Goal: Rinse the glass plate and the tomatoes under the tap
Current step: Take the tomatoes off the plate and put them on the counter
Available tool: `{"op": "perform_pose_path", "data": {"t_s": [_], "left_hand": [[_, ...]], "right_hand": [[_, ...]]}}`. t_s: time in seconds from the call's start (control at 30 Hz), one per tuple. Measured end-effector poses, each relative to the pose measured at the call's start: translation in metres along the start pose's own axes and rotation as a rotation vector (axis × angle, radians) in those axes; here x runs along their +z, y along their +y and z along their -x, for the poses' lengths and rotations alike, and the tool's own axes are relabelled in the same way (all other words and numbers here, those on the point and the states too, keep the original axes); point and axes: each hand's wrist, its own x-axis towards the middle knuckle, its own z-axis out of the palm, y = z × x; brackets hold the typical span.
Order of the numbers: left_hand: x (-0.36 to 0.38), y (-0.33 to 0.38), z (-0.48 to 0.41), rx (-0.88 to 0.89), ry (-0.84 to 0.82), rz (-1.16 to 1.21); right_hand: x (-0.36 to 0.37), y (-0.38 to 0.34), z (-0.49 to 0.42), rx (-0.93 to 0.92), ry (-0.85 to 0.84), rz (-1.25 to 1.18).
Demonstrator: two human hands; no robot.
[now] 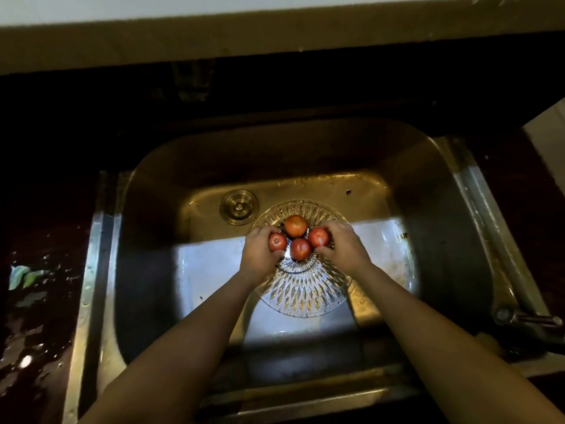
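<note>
A cut-glass plate (302, 293) lies on the floor of the steel sink (428, 185), right of the middle. Several red tomatoes sit clustered on its far half. My left hand (260, 255) grips the leftmost tomato (277, 242) with curled fingers. On the other side, my right hand (344, 247) grips the rightmost tomato (318, 237). Between the hands, a larger tomato (295, 225) rests at the back and another tomato (300, 248) at the front, both free. No running water shows.
The drain strainer (239, 207) is just left of the plate. A tap handle (529, 321) sticks out at the sink's right rim. The dark wet counter on the left holds a green-white scrap (23, 276). A wall ledge runs along the back.
</note>
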Motion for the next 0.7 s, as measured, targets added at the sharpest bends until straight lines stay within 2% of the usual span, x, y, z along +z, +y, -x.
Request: {"op": "perform_pose_path", "data": {"t_s": [0.17,0.27,0.47,0.7], "left_hand": [[-0.027,0.005,0.02,0.016,0.041,0.06],[-0.06,0.009,0.04,0.006,0.124,0.125],[-0.139,0.005,0.091,-0.026,0.345,0.216],[-0.219,-0.043,0.15,-0.16,0.631,0.193]], "right_hand": [[-0.017,-0.018,0.007,-0.052,0.085,-0.023],[-0.029,-0.05,0.014,-0.125,0.096,-0.038],[-0.039,-0.155,0.025,-0.354,-0.001,-0.003],[-0.011,-0.28,0.026,-0.656,-0.114,-0.02]]}}
